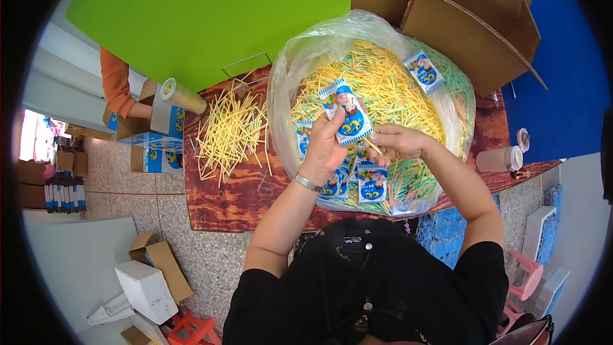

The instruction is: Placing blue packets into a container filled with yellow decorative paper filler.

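My left hand [325,147] grips a blue and white snack packet [348,112] by its side, above a big clear plastic bag [300,57]. Thin yellow, green and pinkish sticks [377,67] fill that bag. At the packet's lower end, my right hand [399,142] pinches a few pale yellow sticks [372,145]; how many is hidden by the fingers. More packets of the same kind lie on the sticks: one packet [423,71] at the far right, another packet [371,182] below my hands, and several near my left wrist.
Loose yellow sticks [230,131] lie heaped on the brown-red patterned tabletop [223,207]. A clear jar [182,94] stands by a carton, where another person's hand [140,110] reaches in. A large cardboard box [466,32] stands far right, near a lidded cup [501,160]. A green board [211,19] rises behind.
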A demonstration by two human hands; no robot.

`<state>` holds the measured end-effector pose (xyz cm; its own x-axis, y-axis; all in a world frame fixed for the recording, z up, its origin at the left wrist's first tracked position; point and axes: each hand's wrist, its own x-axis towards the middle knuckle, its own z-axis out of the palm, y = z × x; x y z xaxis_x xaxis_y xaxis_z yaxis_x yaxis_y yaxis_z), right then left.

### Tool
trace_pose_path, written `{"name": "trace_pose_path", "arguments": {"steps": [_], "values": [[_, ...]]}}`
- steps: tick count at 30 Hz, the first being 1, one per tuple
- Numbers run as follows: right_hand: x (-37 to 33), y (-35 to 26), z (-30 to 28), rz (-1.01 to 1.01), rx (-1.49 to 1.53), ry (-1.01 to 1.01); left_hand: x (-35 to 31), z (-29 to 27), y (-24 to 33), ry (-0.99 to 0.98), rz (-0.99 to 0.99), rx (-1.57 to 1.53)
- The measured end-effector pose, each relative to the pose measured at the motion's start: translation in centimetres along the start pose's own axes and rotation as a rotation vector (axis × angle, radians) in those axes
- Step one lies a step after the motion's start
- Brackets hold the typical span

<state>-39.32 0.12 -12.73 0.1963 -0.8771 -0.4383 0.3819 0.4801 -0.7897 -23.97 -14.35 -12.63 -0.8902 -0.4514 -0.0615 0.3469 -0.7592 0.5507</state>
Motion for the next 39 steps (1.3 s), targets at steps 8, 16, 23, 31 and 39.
{"name": "trace_pose_path", "arguments": {"steps": [8,16,23,31,39], "values": [[0.1,1.6,2.1,-0.052,0.077,0.102,-1.0,0.0,-0.5,0.026,-0.147,0.166],[-3.0,-0.6,2.6,-0.071,-0.012,0.132,-3.1,-2.2,2.5,0.030,0.035,0.204],[-2.3,-0.5,3.8,-0.144,-0.078,0.166,-4.9,-1.3,2.2,0.065,0.082,0.286],[-1.7,-0.7,6.5,-0.270,-0.355,0.343,-6.6,0.3,1.7,0.059,0.602,1.511],[-0.9,-0.7,7.7,-0.257,-0.612,0.399,-4.1,0.8,1.1,0.156,0.517,1.370]]}}
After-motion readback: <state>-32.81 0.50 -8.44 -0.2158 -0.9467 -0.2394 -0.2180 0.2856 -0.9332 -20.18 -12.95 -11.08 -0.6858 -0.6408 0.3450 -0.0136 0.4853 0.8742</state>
